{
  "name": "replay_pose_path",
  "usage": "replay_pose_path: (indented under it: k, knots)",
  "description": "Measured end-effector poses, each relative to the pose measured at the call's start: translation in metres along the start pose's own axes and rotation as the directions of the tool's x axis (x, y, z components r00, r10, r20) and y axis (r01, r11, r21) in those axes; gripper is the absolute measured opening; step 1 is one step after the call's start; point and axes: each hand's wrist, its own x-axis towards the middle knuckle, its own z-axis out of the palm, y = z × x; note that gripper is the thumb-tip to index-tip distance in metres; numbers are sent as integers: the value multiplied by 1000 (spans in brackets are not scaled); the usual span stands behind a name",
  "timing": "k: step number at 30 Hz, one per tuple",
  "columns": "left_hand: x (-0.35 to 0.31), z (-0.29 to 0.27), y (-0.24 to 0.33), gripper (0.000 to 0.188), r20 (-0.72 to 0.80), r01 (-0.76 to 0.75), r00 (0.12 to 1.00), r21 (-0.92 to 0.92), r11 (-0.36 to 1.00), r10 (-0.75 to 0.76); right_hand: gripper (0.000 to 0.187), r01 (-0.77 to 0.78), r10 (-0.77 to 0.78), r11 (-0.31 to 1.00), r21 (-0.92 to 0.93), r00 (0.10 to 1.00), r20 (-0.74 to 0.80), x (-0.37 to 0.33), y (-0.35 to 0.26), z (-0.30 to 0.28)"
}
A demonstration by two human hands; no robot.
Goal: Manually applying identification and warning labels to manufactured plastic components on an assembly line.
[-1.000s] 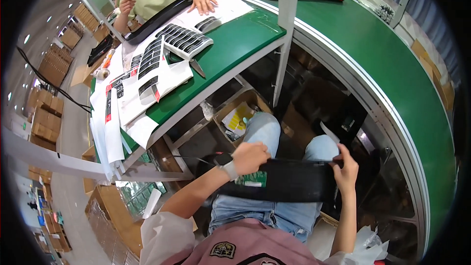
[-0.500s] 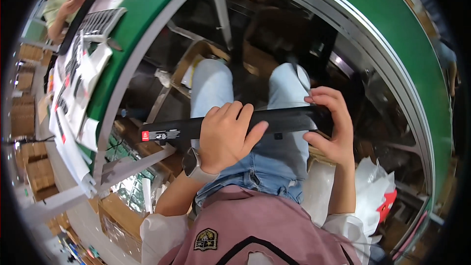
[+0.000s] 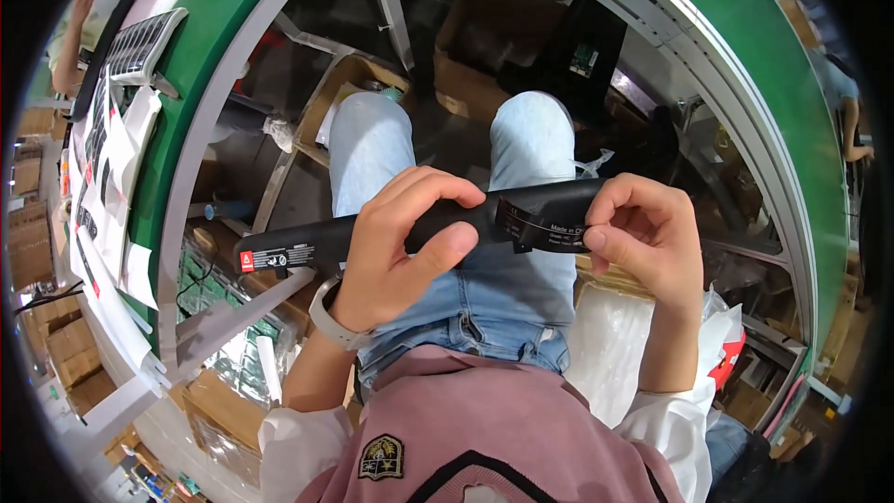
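While the right hand pinches a label, the bar lies beneath the left hand — thumb spread.

Mauve vest, black V-stripe, dark crest patch; white sleeves; blue jeans; pale grey wrist strap.

The right hand seems to hide one end of the black bar.

Bar over the thighs, left hand near its middle, right hand at its right end; left, sheets on the worktop; carton beyond the knees.
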Motion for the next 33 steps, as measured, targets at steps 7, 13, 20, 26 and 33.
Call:
replay_pose_path:
  k: [7,13,20,26,33]
  knots:
    - [6,3,5,28,-36,12,999,37,999,-11,12,19,-23,999,35,994,110,9,0,-5]
    - [3,4,-8,14,-16,-64,998,35,997,65,14,-23,23,999,-27,1000,6,12,-3,4]
    - [-1,19,0,12,-123,99,989,185,978,-77,11,-191,155,955,-227,974,-165,16,-4,14]
    - [1,23,-1,14,-122,47,992,276,960,-14,10,-182,127,932,-313,974,-189,17,-2,14]
    - [1,24,3,15,-130,105,990,349,931,-63,8,-197,131,914,-354,971,-201,20,-6,17]
